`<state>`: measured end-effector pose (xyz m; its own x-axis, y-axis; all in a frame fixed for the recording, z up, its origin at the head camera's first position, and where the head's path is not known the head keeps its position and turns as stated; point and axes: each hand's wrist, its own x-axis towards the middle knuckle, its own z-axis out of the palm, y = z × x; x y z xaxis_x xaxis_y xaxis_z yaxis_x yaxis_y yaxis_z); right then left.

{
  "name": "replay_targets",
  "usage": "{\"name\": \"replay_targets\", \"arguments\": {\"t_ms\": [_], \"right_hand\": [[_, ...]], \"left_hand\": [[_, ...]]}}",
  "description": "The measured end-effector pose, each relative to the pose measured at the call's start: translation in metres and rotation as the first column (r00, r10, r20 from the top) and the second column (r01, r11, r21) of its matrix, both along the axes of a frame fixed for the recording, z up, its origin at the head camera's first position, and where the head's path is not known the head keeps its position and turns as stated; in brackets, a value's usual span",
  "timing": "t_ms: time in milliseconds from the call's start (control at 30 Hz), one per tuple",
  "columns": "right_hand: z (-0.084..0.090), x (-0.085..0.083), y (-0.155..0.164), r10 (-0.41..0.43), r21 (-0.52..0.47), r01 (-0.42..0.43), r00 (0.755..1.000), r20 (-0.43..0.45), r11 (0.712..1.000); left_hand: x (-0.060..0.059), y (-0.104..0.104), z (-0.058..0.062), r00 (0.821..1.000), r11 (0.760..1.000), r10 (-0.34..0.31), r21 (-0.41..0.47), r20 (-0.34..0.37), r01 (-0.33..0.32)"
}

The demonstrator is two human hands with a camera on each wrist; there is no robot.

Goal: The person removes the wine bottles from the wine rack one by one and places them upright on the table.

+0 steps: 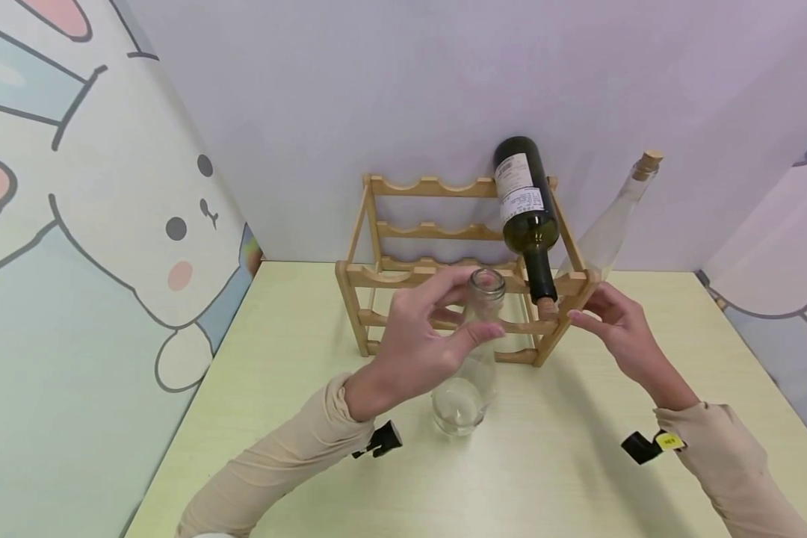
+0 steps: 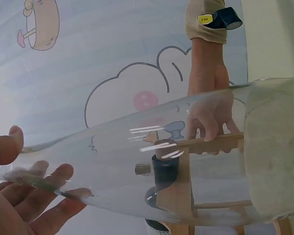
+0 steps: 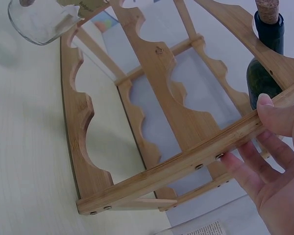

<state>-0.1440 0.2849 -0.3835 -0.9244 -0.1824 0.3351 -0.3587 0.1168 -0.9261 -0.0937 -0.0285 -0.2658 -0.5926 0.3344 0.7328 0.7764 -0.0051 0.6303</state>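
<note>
R hand (image 3: 274, 161) gripping rack (image 3: 152, 127) rail, clearest in wrist cam; L hand (image 1: 420, 340) round clear bottle (image 1: 471, 366).

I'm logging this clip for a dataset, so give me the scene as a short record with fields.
Left hand: left hand grips the neck of a clear, uncorked glass bottle standing on the table.
Right hand: right hand holds the front right post of the wooden wine rack.
On rack: dark green corked wine bottle, lying on top.
Behind rack: clear corked bottle.
Surface: pale yellow table.
</note>
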Motion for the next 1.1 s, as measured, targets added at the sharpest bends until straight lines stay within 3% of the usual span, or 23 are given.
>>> {"name": "replay_targets", "arguments": {"t_ms": [300,1100], "right_hand": [[-0.001,0.001,-0.001,-0.018,0.017,0.018,1.0,0.011,1.0],[-0.002,0.0,0.0,-0.009,-0.009,0.01,1.0,0.009,1.0]], "left_hand": [[0.001,-0.003,-0.009,1.0,0.999,0.026,-0.026,0.009,-0.025],[-0.001,-0.001,-0.025,0.999,0.999,-0.031,-0.027,0.022,0.031]]}}
